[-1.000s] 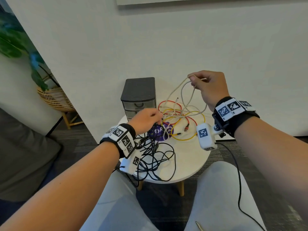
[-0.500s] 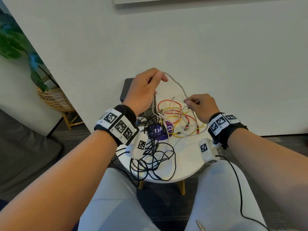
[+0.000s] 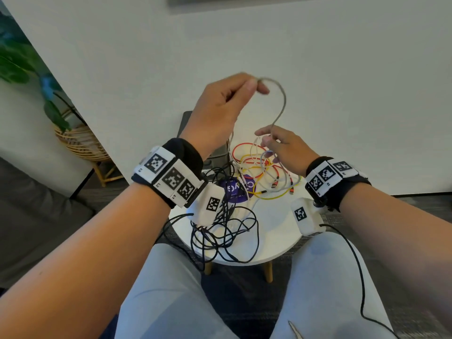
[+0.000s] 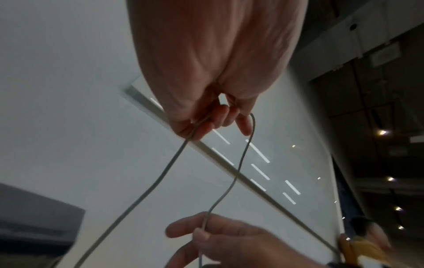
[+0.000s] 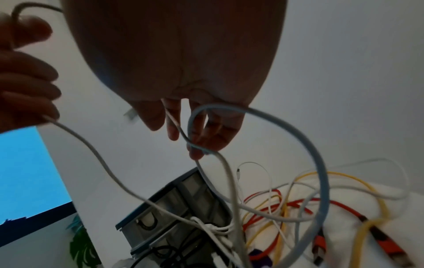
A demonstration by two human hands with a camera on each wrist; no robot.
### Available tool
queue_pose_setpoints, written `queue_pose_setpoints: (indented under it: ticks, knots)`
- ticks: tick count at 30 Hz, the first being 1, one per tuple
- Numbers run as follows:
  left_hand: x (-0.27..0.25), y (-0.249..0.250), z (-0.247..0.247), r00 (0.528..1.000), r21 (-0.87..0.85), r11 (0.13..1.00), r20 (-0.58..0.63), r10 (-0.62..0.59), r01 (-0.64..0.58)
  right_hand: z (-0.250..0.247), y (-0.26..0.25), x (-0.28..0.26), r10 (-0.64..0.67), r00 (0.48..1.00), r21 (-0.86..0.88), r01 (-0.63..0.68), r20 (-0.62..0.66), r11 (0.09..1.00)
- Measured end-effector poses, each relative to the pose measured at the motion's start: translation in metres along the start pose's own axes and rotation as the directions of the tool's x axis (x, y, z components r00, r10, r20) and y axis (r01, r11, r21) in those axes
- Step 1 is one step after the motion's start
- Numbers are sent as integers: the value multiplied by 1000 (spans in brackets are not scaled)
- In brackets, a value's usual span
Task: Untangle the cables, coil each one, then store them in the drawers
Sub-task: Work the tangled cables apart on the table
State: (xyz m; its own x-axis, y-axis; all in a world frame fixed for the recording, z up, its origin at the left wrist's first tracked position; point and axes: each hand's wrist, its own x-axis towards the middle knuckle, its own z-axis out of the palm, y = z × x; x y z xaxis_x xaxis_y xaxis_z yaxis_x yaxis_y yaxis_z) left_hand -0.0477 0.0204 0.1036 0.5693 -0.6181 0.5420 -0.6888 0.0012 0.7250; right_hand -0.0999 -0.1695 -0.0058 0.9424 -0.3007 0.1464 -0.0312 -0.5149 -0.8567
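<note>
L hand (image 3: 221,111) raised at 12 o'clock, pinching grey cable (image 3: 281,106) to draw it clear of the pile. R hand (image 3: 281,148) below pinches same cable, feeding slack. Rest of it still in tangle (image 3: 259,172) on surface (image 3: 274,231). Drawers (image 5: 174,204) at 11, mostly hidden.

To your far left a green leafy plant (image 3: 29,77) stands in a woven rattan basket (image 3: 80,144) on wooden legs. A dark grey sofa (image 3: 36,216) fills the near left. A pale wall (image 3: 318,69) rises just behind the round white table (image 3: 276,243), which stands on light wooden legs over dark grey carpet (image 3: 247,294). A purple round disc (image 3: 236,190) with white lettering lies on the table.
</note>
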Motion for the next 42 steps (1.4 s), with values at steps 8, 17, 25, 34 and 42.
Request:
queue_pose_setpoints:
  ticks: [8, 17, 25, 34, 42]
  knots:
    - [24, 29, -10, 999, -335, 942, -13, 33, -35, -2, -3, 0, 17, 997, 80, -24, 81, 996]
    - [2, -39, -14, 930, -54, 943, 193, -314, 330, -12, 15, 9, 275, 936, 519, -127, -219, 845]
    - [-44, -122, -3, 737, 317, 785, 283, -614, 532, -30, 39, 27, 651, 723, 748, -295, -231, 594]
    - [-53, -123, 18, 606, 439, 775, 486, -630, 453, -24, 88, 39, 678, 723, 379, -594, -137, 710]
    - [-70, -134, 43, 418, 499, 831, 719, -555, 246, -2, 87, 30, 505, 863, -515, -420, 29, 747]
